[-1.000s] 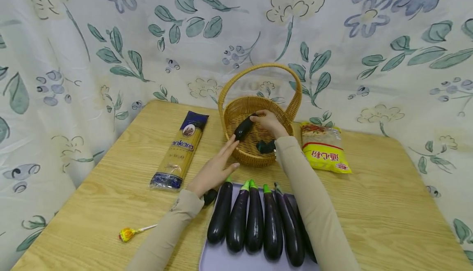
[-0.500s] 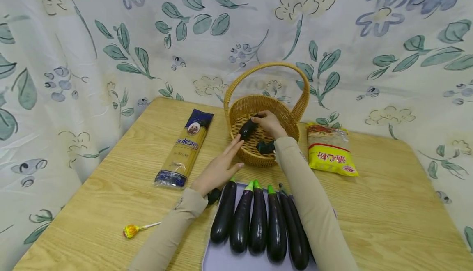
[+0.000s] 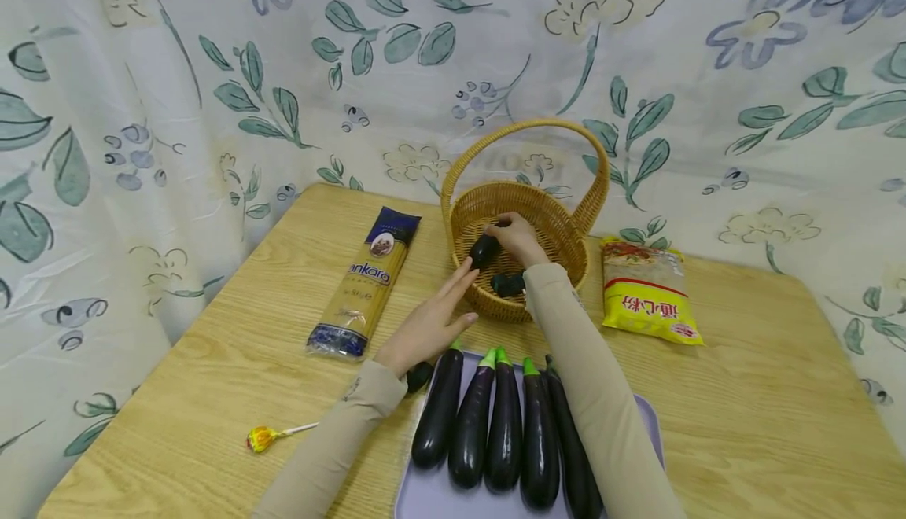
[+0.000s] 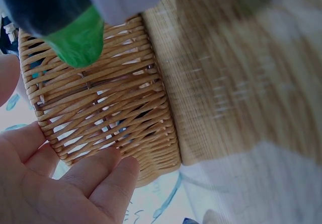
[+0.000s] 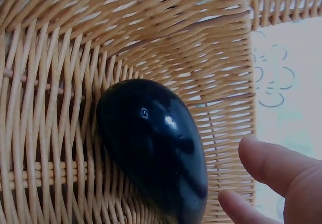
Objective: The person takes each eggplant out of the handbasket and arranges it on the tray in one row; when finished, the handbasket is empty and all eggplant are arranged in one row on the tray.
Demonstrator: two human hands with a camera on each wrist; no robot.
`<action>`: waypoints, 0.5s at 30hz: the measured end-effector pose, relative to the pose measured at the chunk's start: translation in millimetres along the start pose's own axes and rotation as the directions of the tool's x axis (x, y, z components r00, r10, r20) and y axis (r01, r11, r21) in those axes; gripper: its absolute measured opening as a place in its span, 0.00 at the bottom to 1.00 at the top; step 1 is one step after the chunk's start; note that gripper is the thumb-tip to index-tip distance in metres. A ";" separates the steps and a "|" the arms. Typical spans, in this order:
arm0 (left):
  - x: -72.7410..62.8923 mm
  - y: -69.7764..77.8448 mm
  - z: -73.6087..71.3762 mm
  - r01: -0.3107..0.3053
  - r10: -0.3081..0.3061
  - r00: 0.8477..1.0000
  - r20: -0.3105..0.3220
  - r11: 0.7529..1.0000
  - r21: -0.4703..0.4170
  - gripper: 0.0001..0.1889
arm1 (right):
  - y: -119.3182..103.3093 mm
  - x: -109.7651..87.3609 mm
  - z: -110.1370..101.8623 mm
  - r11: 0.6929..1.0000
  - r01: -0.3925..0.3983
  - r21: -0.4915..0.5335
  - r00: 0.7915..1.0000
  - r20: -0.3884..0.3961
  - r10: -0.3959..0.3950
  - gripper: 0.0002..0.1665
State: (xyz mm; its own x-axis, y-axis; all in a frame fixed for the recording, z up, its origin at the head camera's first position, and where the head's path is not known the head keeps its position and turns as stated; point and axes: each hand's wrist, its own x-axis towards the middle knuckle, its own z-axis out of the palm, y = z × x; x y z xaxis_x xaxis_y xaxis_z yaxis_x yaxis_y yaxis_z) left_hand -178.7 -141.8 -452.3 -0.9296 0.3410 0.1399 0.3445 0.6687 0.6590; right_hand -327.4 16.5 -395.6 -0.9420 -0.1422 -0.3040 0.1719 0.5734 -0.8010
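A dark purple eggplant [image 5: 151, 138] lies against the woven wall inside the wicker basket [image 3: 576, 248]. My right hand [image 3: 520, 240] reaches into the basket and covers the eggplant's far end in the head view. Two of its fingertips stand beside the eggplant in the right wrist view; the rest of the hand is hidden, so I cannot tell whether it grips the end. With straight fingers, my left hand [image 3: 432, 326] is at the basket's near left rim. Several eggplants [image 3: 470, 428] with green stems lie side by side on the lilac tray [image 3: 654, 428].
Left of the basket lies a pack of spaghetti [image 3: 368, 283]. A yellow bag of pasta [image 3: 647, 291] is to the right. A wrapped lollipop [image 3: 262, 439] sits at the front left of the wooden table [image 3: 757, 393]. Behind hangs a floral curtain [image 3: 453, 63].
The head view has turned slightly left, so the scene slides right. My right hand has shifted a little left within the basket, covering more of the eggplant. My left hand keeps its place at the rim.
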 end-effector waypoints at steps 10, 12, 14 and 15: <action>1.5 0.4 -0.2 -0.003 0.002 1.000 0.006 1.000 0.016 0.38 | -2.2 7.8 7.2 0.999 0.009 -0.033 0.999 -0.049 -0.010 0.34; 1.6 0.9 -0.2 0.002 -0.002 1.000 0.007 1.000 0.017 0.38 | -1.3 9.6 8.4 0.999 0.001 -0.044 0.998 -0.056 -0.004 0.34; 1.5 1.4 -0.5 0.009 -0.009 1.000 0.009 1.000 0.019 0.37 | -0.4 11.0 9.3 0.999 -0.012 -0.040 0.998 -0.060 0.010 0.34; 1.4 1.5 -0.7 0.008 -0.008 1.000 0.010 1.000 0.019 0.37 | 0.0 11.7 9.7 0.999 -0.019 -0.036 0.998 -0.060 0.016 0.33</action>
State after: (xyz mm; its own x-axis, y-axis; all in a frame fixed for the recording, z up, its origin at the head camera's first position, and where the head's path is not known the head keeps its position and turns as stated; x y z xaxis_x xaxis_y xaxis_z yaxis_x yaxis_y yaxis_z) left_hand -179.6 -140.8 -450.5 -0.9311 0.3418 0.1274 0.3393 0.6836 0.6462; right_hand -335.7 7.1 -404.2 -0.9547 -0.0839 -0.2855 0.1791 0.6044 -0.7763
